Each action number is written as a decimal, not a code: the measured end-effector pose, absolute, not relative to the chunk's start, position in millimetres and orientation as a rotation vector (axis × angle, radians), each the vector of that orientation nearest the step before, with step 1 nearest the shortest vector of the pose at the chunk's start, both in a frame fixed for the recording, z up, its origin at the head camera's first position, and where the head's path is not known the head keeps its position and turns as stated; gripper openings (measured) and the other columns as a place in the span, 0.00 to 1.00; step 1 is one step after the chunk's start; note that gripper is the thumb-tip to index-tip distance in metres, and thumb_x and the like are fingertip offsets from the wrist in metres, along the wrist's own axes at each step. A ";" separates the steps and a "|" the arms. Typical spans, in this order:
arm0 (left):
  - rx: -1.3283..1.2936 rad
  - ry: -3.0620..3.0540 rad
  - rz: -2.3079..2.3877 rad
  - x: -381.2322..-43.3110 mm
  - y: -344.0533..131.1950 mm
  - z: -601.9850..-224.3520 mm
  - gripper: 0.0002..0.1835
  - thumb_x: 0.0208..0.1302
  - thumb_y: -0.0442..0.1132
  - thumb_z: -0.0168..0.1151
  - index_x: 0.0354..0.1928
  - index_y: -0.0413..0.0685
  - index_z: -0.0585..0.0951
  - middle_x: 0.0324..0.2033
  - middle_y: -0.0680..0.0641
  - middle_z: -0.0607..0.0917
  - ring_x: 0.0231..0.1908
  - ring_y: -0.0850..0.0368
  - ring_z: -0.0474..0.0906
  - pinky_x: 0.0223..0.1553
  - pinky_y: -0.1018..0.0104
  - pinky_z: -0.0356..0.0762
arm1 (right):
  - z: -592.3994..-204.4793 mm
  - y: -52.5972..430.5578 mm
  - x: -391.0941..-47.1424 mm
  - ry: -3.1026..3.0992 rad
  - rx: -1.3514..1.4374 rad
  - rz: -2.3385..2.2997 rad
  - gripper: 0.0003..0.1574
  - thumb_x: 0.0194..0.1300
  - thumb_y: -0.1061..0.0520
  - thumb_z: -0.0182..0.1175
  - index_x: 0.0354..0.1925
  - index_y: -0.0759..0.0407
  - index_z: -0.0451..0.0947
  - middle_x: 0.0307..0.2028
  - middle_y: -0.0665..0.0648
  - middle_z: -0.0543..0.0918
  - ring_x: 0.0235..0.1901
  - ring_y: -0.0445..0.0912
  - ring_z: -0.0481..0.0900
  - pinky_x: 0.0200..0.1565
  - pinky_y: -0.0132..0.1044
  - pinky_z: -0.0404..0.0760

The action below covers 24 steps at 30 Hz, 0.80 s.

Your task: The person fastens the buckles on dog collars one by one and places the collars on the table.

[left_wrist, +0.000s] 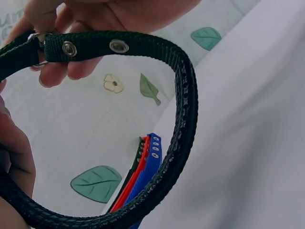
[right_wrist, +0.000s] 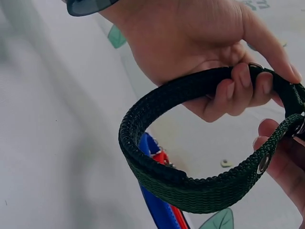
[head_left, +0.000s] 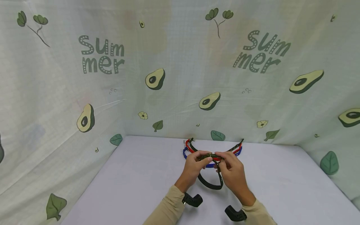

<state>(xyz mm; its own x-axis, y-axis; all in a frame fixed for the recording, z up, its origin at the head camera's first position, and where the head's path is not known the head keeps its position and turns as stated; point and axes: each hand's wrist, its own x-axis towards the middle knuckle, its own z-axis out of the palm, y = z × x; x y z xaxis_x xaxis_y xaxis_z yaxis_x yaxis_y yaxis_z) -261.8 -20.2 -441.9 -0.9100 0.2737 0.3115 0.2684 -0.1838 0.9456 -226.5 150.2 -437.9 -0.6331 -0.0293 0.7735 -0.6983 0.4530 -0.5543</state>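
A dark green webbing collar [head_left: 211, 187], bent into a loop, is held above the table between both hands. Fingers and thumb of the left hand [head_left: 193, 165] pinch it near its metal buckle. On the other side, the right hand [head_left: 233, 170] grips the strap close to the buckle, thumb on top and fingers curled round it. In the left wrist view the collar [left_wrist: 187, 119] shows metal eyelets and a strap end passing through the buckle. The right wrist view shows the padded inside of the collar [right_wrist: 138, 124]. Fingers partly hide the buckle.
Behind the hands, a blue collar [head_left: 209, 166], a red collar [head_left: 187, 145] and another dark green collar [head_left: 192, 147] lie curved together on the white table [head_left: 135, 175]. A printed cloth [head_left: 180, 56] hangs along the table's back and sides. Black wrist cameras sit on both wrists.
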 end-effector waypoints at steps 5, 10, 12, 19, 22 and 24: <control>0.709 2.080 2.243 -263.5 -19.0 -443.6 0.14 0.67 0.43 0.67 0.51 0.44 0.84 0.42 0.49 0.85 0.35 0.55 0.76 0.34 0.70 0.75 | -438.7 147.9 -225.4 -2.008 0.636 1.217 0.28 0.63 0.79 0.51 0.57 0.63 0.81 0.39 0.54 0.80 0.24 0.42 0.82 0.24 0.27 0.79; 0.696 2.096 2.223 -262.5 -15.8 -443.1 0.14 0.69 0.43 0.65 0.51 0.44 0.81 0.38 0.46 0.84 0.31 0.55 0.77 0.34 0.68 0.77 | -437.8 148.0 -223.4 -2.032 0.573 1.251 0.32 0.62 0.79 0.53 0.61 0.60 0.77 0.38 0.56 0.84 0.23 0.43 0.82 0.21 0.28 0.76; 0.684 2.089 2.238 -261.9 -14.5 -442.7 0.14 0.71 0.43 0.64 0.51 0.43 0.81 0.34 0.44 0.83 0.29 0.56 0.76 0.33 0.67 0.76 | -436.7 149.0 -222.7 -2.069 0.532 1.295 0.31 0.63 0.77 0.54 0.61 0.59 0.77 0.38 0.56 0.85 0.23 0.43 0.82 0.21 0.30 0.75; 0.718 2.041 2.232 -258.3 -12.6 -441.3 0.13 0.72 0.43 0.62 0.50 0.40 0.82 0.31 0.46 0.80 0.29 0.58 0.76 0.34 0.67 0.75 | -434.0 149.3 -219.8 -2.268 0.414 1.593 0.20 0.74 0.55 0.59 0.62 0.56 0.77 0.25 0.55 0.79 0.20 0.44 0.74 0.21 0.35 0.72; 0.741 2.017 2.229 -258.1 -13.0 -440.9 0.13 0.73 0.42 0.61 0.50 0.39 0.81 0.33 0.44 0.81 0.31 0.58 0.77 0.35 0.68 0.78 | -435.4 147.5 -220.3 -2.269 0.407 1.606 0.22 0.72 0.52 0.62 0.60 0.57 0.78 0.30 0.55 0.82 0.19 0.44 0.74 0.21 0.35 0.73; 0.741 1.999 2.248 -258.6 -13.2 -440.3 0.13 0.74 0.41 0.60 0.50 0.37 0.81 0.34 0.41 0.81 0.32 0.57 0.77 0.36 0.69 0.78 | -435.8 146.5 -220.6 -2.233 0.394 1.602 0.19 0.72 0.53 0.62 0.58 0.57 0.79 0.32 0.55 0.83 0.19 0.43 0.74 0.21 0.35 0.73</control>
<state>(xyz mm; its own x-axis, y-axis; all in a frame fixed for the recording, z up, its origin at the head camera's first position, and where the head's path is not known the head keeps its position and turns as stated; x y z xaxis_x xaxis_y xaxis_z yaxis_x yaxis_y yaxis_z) -258.6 -13.2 -440.3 -0.8847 0.3403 0.3186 0.2767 -0.1668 0.9464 -220.6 146.5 -435.8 -0.8950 -0.0146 0.4459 -0.4271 0.3170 -0.8468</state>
